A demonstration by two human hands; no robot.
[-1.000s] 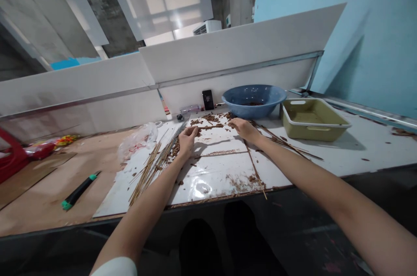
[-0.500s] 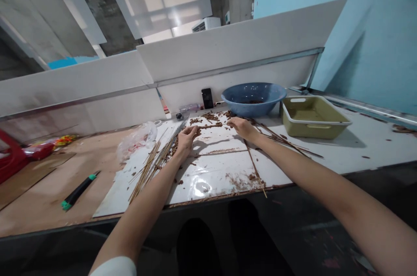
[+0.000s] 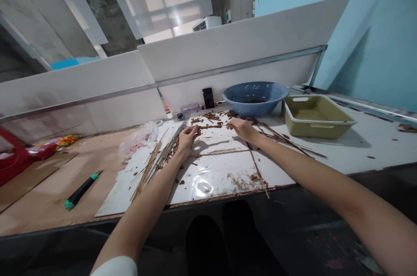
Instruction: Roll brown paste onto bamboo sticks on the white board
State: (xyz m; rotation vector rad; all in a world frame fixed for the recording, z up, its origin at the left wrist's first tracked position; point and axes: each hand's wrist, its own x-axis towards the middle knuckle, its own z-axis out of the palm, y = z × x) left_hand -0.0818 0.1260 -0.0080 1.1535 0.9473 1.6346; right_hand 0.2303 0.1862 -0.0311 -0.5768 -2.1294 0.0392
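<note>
Between my two hands a thin stick coated in brown paste [image 3: 210, 127] is held level above the white board [image 3: 215, 167]. My left hand [image 3: 188, 138] pinches its left end. At the bare right end, the fingers of my right hand [image 3: 240, 127] are closed on the stick. Small brown lumps [image 3: 211, 116] lie on the board just beyond the stick. Bare thin sticks [image 3: 148, 172] are bundled beside my left forearm. More brown-coated sticks [image 3: 283, 139] lie by my right forearm, and another coated stick [image 3: 257, 165] points toward the front edge.
A blue basin [image 3: 256, 98] with brown stuff inside stands behind my right hand, with an olive plastic tub [image 3: 319, 119] to its right. A phone [image 3: 208, 98] leans on the back panel. Leftward are a plastic bag [image 3: 138, 139] and a black-green utility knife [image 3: 81, 191].
Both hands keep their hold on the coated stick in almost the same place. The whole view has shifted slightly.
</note>
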